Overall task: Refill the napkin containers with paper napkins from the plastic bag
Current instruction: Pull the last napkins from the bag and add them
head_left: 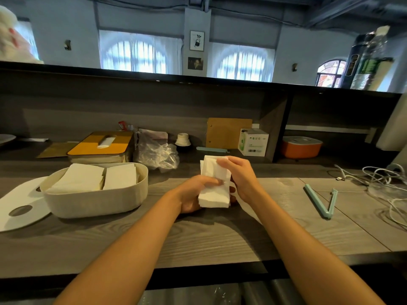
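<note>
A stack of white paper napkins (pixel 214 183) is held upright above the middle of the wooden counter. My left hand (pixel 193 192) grips its lower left side, and my right hand (pixel 240 177) grips its right edge, fingers curled over the top. To the left stands an open cream oval napkin container (pixel 94 201) with two piles of napkins (pixel 92 178) inside. Its flat white lid (pixel 19 205) lies beside it on the left. A crumpled clear plastic bag (pixel 156 153) sits behind, near the back wall.
A second container with a yellow lid (pixel 101 145) stands at the back left. A light blue bag clip (pixel 319 201) lies open on the right, with white cables (pixel 385 179) beyond it. A small white box (pixel 253 142) and an orange container (pixel 301 146) stand at the back.
</note>
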Demonstrator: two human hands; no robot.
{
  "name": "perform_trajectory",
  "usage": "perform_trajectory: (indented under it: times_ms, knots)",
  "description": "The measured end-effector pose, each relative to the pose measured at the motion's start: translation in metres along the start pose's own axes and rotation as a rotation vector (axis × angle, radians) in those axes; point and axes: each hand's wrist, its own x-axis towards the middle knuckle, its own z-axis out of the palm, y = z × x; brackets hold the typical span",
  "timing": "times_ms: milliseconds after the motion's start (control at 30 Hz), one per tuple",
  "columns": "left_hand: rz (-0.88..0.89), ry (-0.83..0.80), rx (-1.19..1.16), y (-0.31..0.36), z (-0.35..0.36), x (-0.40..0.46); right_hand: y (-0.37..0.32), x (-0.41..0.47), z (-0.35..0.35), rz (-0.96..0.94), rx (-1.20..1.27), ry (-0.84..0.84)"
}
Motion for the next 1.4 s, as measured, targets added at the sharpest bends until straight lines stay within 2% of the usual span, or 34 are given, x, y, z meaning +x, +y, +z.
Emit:
perform_trajectory:
  times_ms: [233,500,667,833,933,1033,1100,1133,1200,1267,1400]
  knots:
    - [-0.006,-0.184,-0.143,0.0,0.005,-0.014,-0.001,0.004,-0.01,0.11,0.118,0.079]
    - [-0.011,-0.153,-0.141,0.0,0.005,-0.013,-0.004,0.002,-0.013,0.15,0.249,0.066]
    - [-0.006,-0.166,-0.158,0.0,0.006,-0.014,-0.006,0.002,-0.013,-0.102,0.004,0.059]
    - [0.003,-0.21,-0.177,-0.003,0.006,-0.013,-0.009,0.0,-0.016,-0.198,0.032,0.018]
    - [-0.009,-0.196,-0.161,-0.002,0.008,-0.014,-0.01,0.001,-0.019,-0.212,0.145,0.173]
    - [0.012,-0.124,-0.184,-0.001,0.008,-0.011,-0.015,0.001,-0.028,-0.119,0.416,0.397]
    - [0.024,0.002,-0.275,0.0,0.005,-0.006,-0.016,-0.001,-0.036,-0.015,0.547,0.411]
    - [0.028,0.057,-0.334,0.0,0.003,-0.003,-0.016,-0.002,-0.038,0.009,0.57,0.356]
    - [0.031,0.073,-0.425,0.0,-0.001,0.002,-0.014,-0.004,-0.034,-0.019,0.522,0.182]
    - [0.018,0.013,-0.473,-0.001,-0.003,0.005,-0.013,-0.006,-0.021,-0.085,0.364,0.064]
    - [0.012,-0.045,-0.454,-0.003,0.0,0.003,-0.003,-0.002,0.002,-0.138,-0.091,0.08]
